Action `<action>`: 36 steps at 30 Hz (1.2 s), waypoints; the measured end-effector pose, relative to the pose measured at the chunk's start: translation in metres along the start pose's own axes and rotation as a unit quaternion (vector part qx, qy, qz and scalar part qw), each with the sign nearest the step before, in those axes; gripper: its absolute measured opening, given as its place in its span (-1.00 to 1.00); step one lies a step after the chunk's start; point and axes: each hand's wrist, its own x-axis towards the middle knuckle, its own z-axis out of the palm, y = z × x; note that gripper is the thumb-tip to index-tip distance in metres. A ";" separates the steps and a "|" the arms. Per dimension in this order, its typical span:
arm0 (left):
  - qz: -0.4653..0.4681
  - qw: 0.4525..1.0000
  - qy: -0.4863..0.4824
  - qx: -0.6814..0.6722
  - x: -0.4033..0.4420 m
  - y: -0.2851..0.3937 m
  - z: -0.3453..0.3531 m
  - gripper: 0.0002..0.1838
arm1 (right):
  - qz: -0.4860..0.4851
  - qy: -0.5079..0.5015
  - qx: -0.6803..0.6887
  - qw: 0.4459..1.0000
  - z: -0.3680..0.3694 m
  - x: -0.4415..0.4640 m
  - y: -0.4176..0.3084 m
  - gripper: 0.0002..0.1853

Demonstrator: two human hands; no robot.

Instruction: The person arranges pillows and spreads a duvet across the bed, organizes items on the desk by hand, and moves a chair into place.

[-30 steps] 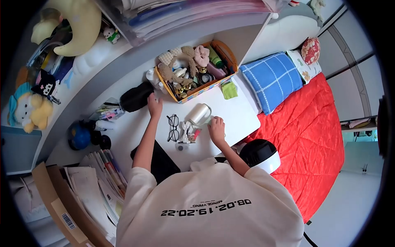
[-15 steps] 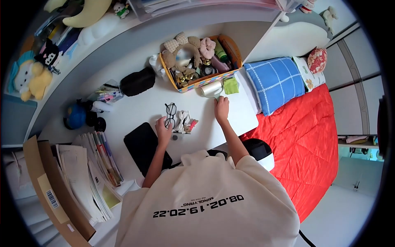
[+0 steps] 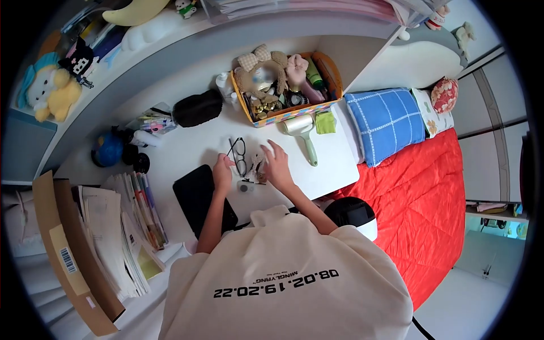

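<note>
Glasses point(image 3: 240, 156) with dark frames lie on the white counter point(image 3: 187, 148), between the person's two hands. The left hand point(image 3: 222, 173) is just beside them, its fingers partly curled near one of the thin temples; whether it grips or touches that temple, I cannot tell. The right hand point(image 3: 276, 165) is released, fingers spread, next to a small cluster of whitish items point(image 3: 257, 168) that it partly hides; contact with them is unclear. A small round grey piece point(image 3: 245, 186) lies near that cluster, on the side toward the person.

Beyond the right hand, a lint roller point(image 3: 298, 125) lies in front of a patterned basket point(image 3: 286, 117), its green handle pointing back toward the person, with a green square point(image 3: 326, 123) beside its white roll. The basket holds a brown headband with a checked bow, a pink scrunchie, a green tube and other small items. To its left, past some white bottles point(image 3: 224, 84), is a black fuzzy pouch point(image 3: 198, 108). A flat black item point(image 3: 199, 195) lies nearer the person, beside the left forearm. To the right, a red cover point(image 3: 413, 209) spreads over the bed, with a blue checked pillow point(image 3: 385, 124) at its far end.
</note>
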 end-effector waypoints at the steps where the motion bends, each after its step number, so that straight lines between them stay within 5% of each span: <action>1: 0.013 0.998 -0.026 -0.059 0.001 -0.001 -0.007 -0.82 | -0.003 -0.002 0.003 1.000 0.002 0.006 -0.007 -0.44; 3: 0.034 0.989 -0.071 -0.124 0.006 -0.004 -0.020 -0.84 | -0.101 -0.041 -0.136 0.985 0.007 0.020 -0.018 -0.35; 7: 0.081 0.953 -0.196 -0.215 0.012 0.004 -0.055 -0.82 | -0.209 -0.039 -0.204 0.956 0.010 0.053 -0.031 -0.21; 11: -0.023 0.909 -0.224 -0.350 0.009 0.005 -0.078 -0.82 | -0.216 -0.116 -0.085 0.966 -0.017 0.067 -0.055 -0.13; 16: -0.053 0.904 -0.276 -0.321 -0.007 0.002 -0.078 -0.82 | -0.223 -0.137 0.033 0.965 -0.013 0.046 -0.083 -0.09; 18: -0.153 0.839 -0.325 -0.409 -0.015 0.003 -0.076 -0.84 | -0.227 -0.111 0.027 0.967 -0.012 0.041 -0.083 -0.20; 21: -0.161 0.845 -0.343 -0.377 -0.025 0.019 -0.077 -0.82 | -0.240 -0.104 -0.062 0.963 0.010 0.030 -0.067 -0.47; 22: -0.169 0.841 -0.367 -0.359 -0.028 0.015 -0.074 -0.80 | -0.240 -0.105 -0.062 0.963 0.014 0.025 -0.066 -0.47; 24: -0.155 0.836 -0.361 -0.384 -0.028 -0.005 -0.057 -0.77 | -0.177 -0.266 -0.102 0.942 0.018 0.017 -0.065 -0.49; 26: -0.164 0.837 -0.440 -0.280 -0.024 -0.001 -0.062 -0.77 | -0.211 -0.235 -0.100 0.944 0.018 0.013 -0.060 -0.50; 29: -0.169 0.813 -0.468 -0.303 -0.015 -0.004 -0.063 -0.68 | -0.103 -0.282 0.042 0.953 0.018 0.012 -0.054 -0.62; 32: -0.230 0.785 -0.463 -0.341 -0.004 0.014 -0.082 -0.59 | -0.057 -0.266 -0.018 0.962 0.017 0.014 -0.042 -0.78; 34: -0.216 0.774 -0.485 -0.344 -0.001 0.019 -0.082 -0.53 | -0.021 -0.251 -0.018 0.968 0.011 0.011 -0.032 -0.87; 36: -0.115 0.822 -0.464 -0.310 -0.004 0.024 -0.073 -0.56 | -0.010 -0.203 0.002 0.979 0.008 0.004 -0.015 -0.84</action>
